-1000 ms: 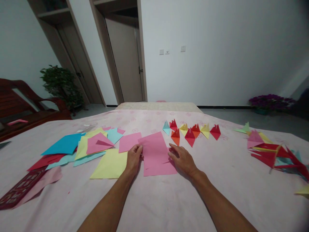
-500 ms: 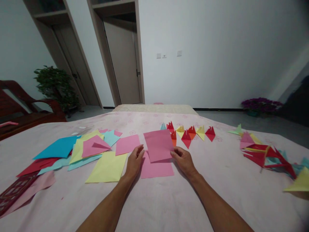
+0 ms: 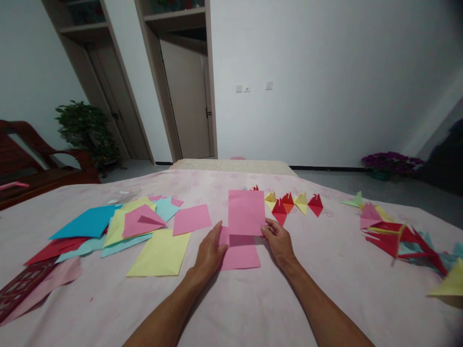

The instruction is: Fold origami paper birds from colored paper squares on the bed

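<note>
The right hand [image 3: 279,241] pinches the raised pink sheet [image 3: 246,212] by its right edge, bare cloth [image 3: 325,270] beyond; the left hand [image 3: 211,247], loosely open, borders the lower pink sheet [image 3: 241,256].

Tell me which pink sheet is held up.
The pink sheet pinched at its lower right corner by the right hand; no other is raised.

on tablecloth [image 3: 238,308] | papers [image 3: 85,222] left | lower sheet [image 3: 243,255] centre | paper birds [image 3: 316,205] right, behind
</note>
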`<state>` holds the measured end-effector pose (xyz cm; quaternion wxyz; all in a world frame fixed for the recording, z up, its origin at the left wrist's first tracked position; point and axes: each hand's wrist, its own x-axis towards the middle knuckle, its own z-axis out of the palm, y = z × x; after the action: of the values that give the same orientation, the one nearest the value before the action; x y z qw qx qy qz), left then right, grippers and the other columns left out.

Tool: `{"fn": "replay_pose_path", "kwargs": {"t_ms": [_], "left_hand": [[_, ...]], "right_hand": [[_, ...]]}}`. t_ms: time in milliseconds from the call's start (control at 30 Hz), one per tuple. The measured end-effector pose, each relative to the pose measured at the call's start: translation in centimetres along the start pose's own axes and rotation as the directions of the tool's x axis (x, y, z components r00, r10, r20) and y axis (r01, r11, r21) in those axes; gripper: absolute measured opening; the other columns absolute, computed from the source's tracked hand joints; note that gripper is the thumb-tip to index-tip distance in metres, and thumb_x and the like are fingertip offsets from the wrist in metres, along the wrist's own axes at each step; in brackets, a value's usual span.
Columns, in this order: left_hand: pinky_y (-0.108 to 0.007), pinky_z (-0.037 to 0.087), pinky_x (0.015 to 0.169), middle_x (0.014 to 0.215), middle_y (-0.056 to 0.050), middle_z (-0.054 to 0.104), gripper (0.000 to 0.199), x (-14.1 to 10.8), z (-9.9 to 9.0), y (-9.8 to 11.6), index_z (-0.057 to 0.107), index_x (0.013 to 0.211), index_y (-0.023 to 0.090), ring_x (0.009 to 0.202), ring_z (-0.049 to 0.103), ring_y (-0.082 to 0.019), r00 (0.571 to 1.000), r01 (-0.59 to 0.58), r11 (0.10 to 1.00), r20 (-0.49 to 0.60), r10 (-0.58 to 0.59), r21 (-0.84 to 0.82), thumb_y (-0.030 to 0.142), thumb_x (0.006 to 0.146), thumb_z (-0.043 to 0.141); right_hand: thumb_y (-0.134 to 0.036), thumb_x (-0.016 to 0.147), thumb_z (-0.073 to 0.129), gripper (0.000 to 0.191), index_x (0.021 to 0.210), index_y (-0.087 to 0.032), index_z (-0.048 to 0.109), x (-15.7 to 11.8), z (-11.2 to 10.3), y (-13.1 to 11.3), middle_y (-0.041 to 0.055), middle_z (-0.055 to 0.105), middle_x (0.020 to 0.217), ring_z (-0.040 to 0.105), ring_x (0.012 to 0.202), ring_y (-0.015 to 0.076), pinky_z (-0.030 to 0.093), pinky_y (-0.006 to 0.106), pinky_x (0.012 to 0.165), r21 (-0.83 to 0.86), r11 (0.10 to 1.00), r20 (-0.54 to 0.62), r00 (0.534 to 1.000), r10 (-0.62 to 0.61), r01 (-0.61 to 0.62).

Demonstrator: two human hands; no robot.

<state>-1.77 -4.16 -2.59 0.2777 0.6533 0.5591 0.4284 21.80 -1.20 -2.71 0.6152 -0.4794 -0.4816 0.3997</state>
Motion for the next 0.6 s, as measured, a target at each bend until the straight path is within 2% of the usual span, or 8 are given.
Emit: {"fn": "replay_pose_path", "kwargs": {"t_ms": [133,267,367,433,467,533,567,600], "left_hand": [[-0.039,0.043,0.100,0.132,-0.012,0.063,0.066,-0.1,0.1,-0.2,0.052,0.139,0.023,0.115,0.061,-0.031,0.992,0.040,0.991,-0.117,-0.055,-0.128,0.021,0.074,0.066],[-0.038,0.045,0.097,0.125,-0.014,0.067,0.058,0.3,-0.3,-0.2,0.054,0.135,0.020,0.112,0.063,-0.030,0.966,0.088,0.991,-0.233,-0.110,-0.102,0.023,0.077,0.064],[-0.038,0.046,0.096,0.119,-0.012,0.069,0.048,1.3,-1.6,-0.2,0.060,0.126,0.020,0.107,0.065,-0.029,0.964,0.082,0.992,-0.245,-0.104,-0.099,0.021,0.078,0.062],[-0.037,0.045,0.097,0.115,-0.011,0.070,0.041,2.5,-3.7,-0.4,0.064,0.117,0.019,0.106,0.064,-0.027,0.945,0.077,0.987,-0.307,-0.118,-0.143,0.020,0.077,0.063],[-0.037,0.046,0.096,0.112,-0.011,0.070,0.037,3.1,-5.0,-0.6,0.065,0.111,0.018,0.106,0.064,-0.027,0.907,0.091,0.980,-0.391,-0.156,-0.179,0.021,0.074,0.066],[-0.034,0.049,0.089,0.101,-0.009,0.071,0.033,4.3,-8.1,-1.3,0.065,0.099,0.017,0.098,0.064,-0.025,0.799,0.071,0.942,-0.546,-0.250,-0.327,0.022,0.068,0.073],[-0.031,0.051,0.082,0.091,-0.005,0.071,0.031,4.7,-9.8,-1.8,0.064,0.094,0.017,0.088,0.065,-0.022,0.742,0.042,0.897,-0.587,-0.323,-0.440,0.022,0.065,0.075],[-0.029,0.051,0.073,0.081,-0.001,0.068,0.027,5.0,-11.2,-2.4,0.062,0.090,0.017,0.078,0.064,-0.019,0.704,0.038,0.875,-0.609,-0.366,-0.482,0.024,0.066,0.073]], "right_hand": [[-0.046,0.067,0.075,0.055,0.108,-0.012,0.066,0.2,-0.3,0.2,0.0040,0.069,0.080,0.060,0.069,0.0167,0.048,0.029,0.065,-0.014,1.000,-0.043,0.999,0.018,-0.018],[-0.046,0.066,0.076,0.056,0.110,-0.012,0.066,0.4,-0.4,0.6,0.0029,0.068,0.080,0.059,0.070,0.0159,0.048,0.028,0.065,0.012,0.999,-0.091,0.995,0.046,-0.045],[-0.046,0.066,0.076,0.056,0.109,-0.012,0.067,0.4,-0.5,0.6,0.0027,0.068,0.080,0.059,0.068,0.0155,0.047,0.027,0.064,0.005,0.998,-0.104,0.993,0.062,-0.062],[-0.046,0.065,0.076,0.056,0.109,-0.012,0.067,0.4,-0.5,0.4,0.0032,0.068,0.080,0.059,0.069,0.0160,0.048,0.028,0.064,-0.004,0.998,-0.099,0.993,0.064,-0.064],[-0.046,0.065,0.076,0.056,0.109,-0.012,0.067,0.4,-0.4,0.3,0.0035,0.068,0.081,0.060,0.070,0.0163,0.048,0.028,0.064,-0.009,0.998,-0.095,0.993,0.064,-0.065],[-0.046,0.064,0.077,0.057,0.109,-0.012,0.068,0.4,-0.4,0.1,0.0040,0.069,0.081,0.061,0.070,0.0169,0.049,0.028,0.064,-0.021,0.997,-0.085,0.994,0.068,-0.070],[-0.046,0.063,0.077,0.058,0.108,-0.012,0.068,0.4,-0.3,0.1,0.0040,0.069,0.080,0.061,0.070,0.0172,0.049,0.028,0.064,-0.028,0.997,-0.083,0.994,0.069,-0.072],[-0.047,0.062,0.077,0.058,0.108,-0.012,0.068,0.4,-0.3,0.0,0.0040,0.069,0.080,0.061,0.070,0.0175,0.049,0.028,0.064,-0.033,0.997,-0.083,0.994,0.070,-0.073]]}}
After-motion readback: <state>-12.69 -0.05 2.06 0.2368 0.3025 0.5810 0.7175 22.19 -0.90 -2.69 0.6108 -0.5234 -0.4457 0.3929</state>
